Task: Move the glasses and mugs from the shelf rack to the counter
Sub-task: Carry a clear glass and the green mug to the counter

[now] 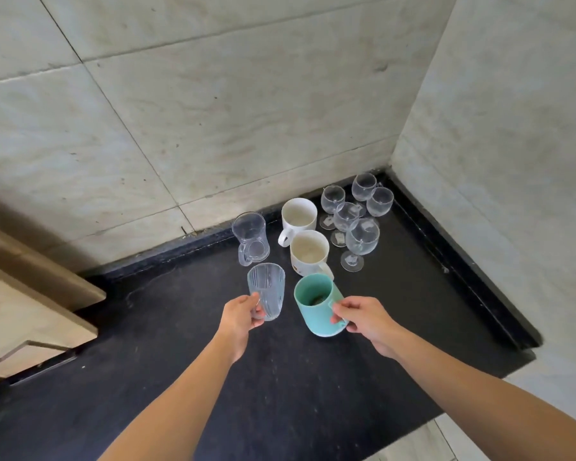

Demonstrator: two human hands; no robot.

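Observation:
My left hand (238,316) grips a clear ribbed glass (267,289) near its base, over the black counter (280,377). My right hand (363,319) holds a teal mug (315,302) by its handle, just right of the glass. Behind them on the counter stand a clear glass mug (250,237), two white mugs (299,216) (309,252) and several stemmed wine glasses (359,241) clustered in the back right corner. Whether the held glass and teal mug touch the counter I cannot tell. The shelf rack is out of view.
Pale tiled walls (246,111) close the counter at the back and on the right. A wooden cabinet edge (40,287) juts in at the left. The counter's front edge drops off at lower right, with light floor (429,440) beyond.

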